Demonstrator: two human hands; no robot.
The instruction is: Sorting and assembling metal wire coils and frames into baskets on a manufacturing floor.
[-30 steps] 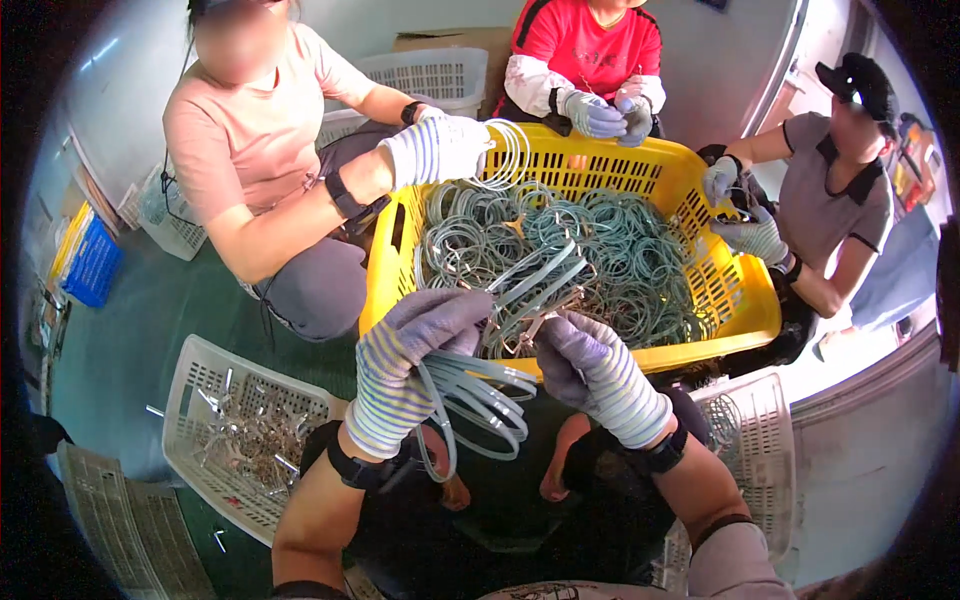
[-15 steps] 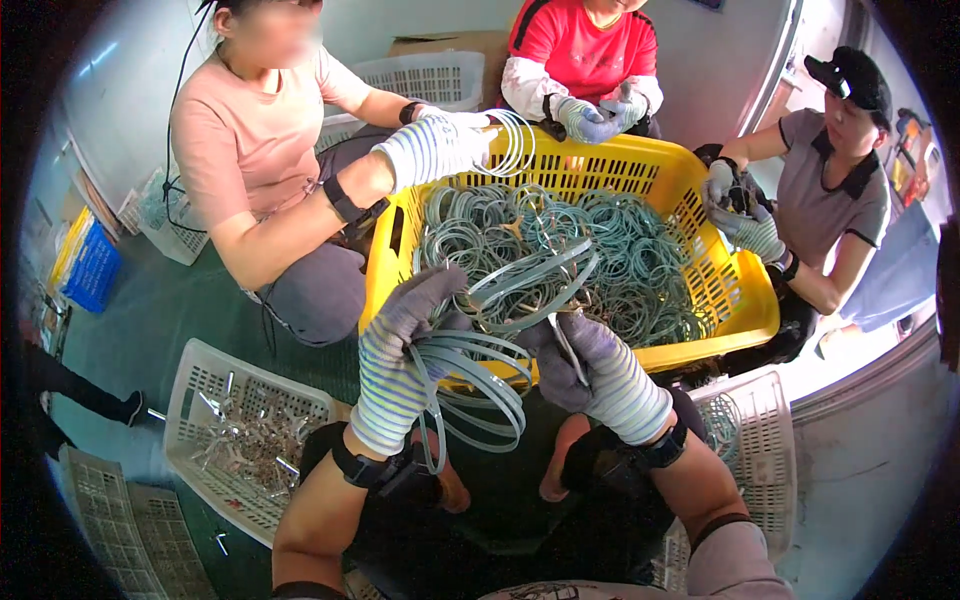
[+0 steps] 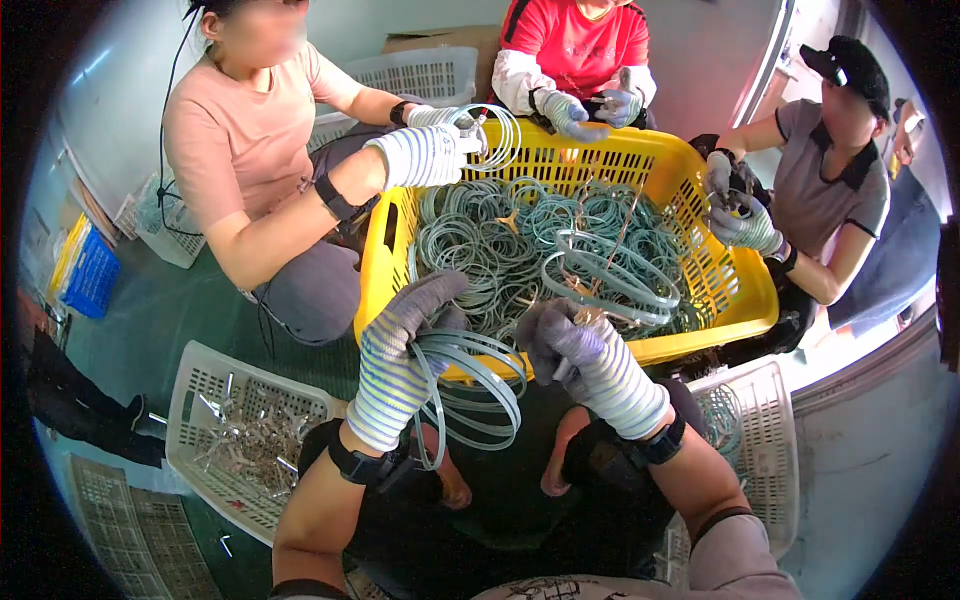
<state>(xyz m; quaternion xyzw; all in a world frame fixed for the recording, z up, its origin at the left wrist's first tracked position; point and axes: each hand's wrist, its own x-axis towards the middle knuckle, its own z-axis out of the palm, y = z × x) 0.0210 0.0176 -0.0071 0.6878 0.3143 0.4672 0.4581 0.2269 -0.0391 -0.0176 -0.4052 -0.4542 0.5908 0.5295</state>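
My gloved left hand (image 3: 405,335) is closed around several thin pale grey rings (image 3: 480,395), which fan out below the fingers toward my right hand. My gloved right hand (image 3: 585,355) is held low over the near rim of a yellow basket (image 3: 735,290); its fingers are pinched together, and what lies in them is too small to tell. Just beyond that hand, a loose set of larger pale rings (image 3: 615,275) is over the heap of grey-green rings (image 3: 470,240) that fills the basket. Whether this set touches the heap is unclear.
Three people sit around the basket's far side; the one at left holds rings (image 3: 510,140). A white crate (image 3: 190,385) with small metal parts stands at my left, another white crate (image 3: 770,410) with rings at my right. A blue crate (image 3: 92,268) stands far left.
The larger rings, earlier between my two hands, are now farther away and to the right, over the heap. My left hand keeps its rings. The person at left has lowered their hands slightly.
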